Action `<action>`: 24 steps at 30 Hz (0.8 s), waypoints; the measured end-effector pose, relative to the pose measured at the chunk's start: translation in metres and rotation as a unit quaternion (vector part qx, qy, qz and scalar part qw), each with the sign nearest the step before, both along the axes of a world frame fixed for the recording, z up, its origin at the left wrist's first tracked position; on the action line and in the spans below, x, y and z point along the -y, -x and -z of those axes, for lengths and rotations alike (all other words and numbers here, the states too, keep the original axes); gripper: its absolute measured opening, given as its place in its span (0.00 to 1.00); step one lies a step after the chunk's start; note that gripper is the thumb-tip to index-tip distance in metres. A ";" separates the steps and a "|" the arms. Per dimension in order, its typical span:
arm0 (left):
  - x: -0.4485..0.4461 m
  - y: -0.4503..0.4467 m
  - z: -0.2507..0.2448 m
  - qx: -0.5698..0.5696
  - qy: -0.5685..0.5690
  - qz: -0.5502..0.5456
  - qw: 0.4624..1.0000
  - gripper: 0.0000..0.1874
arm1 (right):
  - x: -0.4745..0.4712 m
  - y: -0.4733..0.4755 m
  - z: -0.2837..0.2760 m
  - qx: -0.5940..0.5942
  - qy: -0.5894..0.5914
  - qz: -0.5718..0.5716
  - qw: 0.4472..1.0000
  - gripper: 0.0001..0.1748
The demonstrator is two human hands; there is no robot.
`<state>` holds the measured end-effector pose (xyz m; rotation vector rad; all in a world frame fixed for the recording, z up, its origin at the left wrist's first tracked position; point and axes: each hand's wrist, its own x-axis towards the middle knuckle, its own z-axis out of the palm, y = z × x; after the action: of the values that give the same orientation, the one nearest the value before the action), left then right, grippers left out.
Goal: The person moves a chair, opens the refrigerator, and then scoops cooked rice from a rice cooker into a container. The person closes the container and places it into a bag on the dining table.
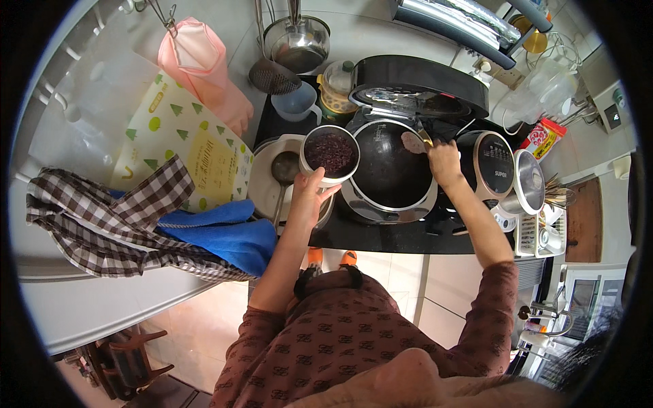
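My left hand (309, 196) grips a white bowl (345, 178) by its near side. Dark purple cooked rice (330, 154) fills most of the bowl. To its right, an electric rice cooker (395, 213) stands with its black lid (418, 84) raised. Its dark inner pot (390, 163) has a pale rim. My right hand (445, 162) holds a rice paddle (413, 143) over the pot's far right side. The paddle's end looks pinkish, and part of its handle is hidden by my fingers.
A pale pot (260, 188) with a ladle (284, 168) inside stands left of the bowl. Beyond are a translucent measuring cup (295, 102) and hanging skimmer (275, 77). Another SUPOR appliance (492, 163) sits right of the cooker. Checked cloth (102, 214) and a blue towel (219, 229) hang at left.
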<state>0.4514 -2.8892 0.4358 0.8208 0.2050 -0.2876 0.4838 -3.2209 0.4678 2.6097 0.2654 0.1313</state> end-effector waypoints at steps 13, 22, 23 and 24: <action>-0.003 0.005 -0.003 -0.016 0.013 -0.015 1.000 0.21 | -0.023 0.029 0.041 -0.366 -0.318 0.058 0.873 0.11; 0.006 0.003 -0.006 -0.012 0.008 0.009 1.000 0.18 | 0.004 -0.022 0.029 -0.037 0.046 0.032 0.998 0.08; 0.007 0.003 -0.006 -0.013 0.011 0.013 1.000 0.18 | 0.000 -0.029 0.033 -0.103 0.049 0.049 0.992 0.09; 0.007 0.003 -0.006 -0.015 0.013 0.017 1.000 0.18 | -0.005 -0.029 0.040 -0.098 0.036 0.010 0.994 0.09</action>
<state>0.4484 -2.8960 0.4415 0.7948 0.2158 -0.3335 0.5124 -3.2164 0.4282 2.5536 0.3075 -0.1395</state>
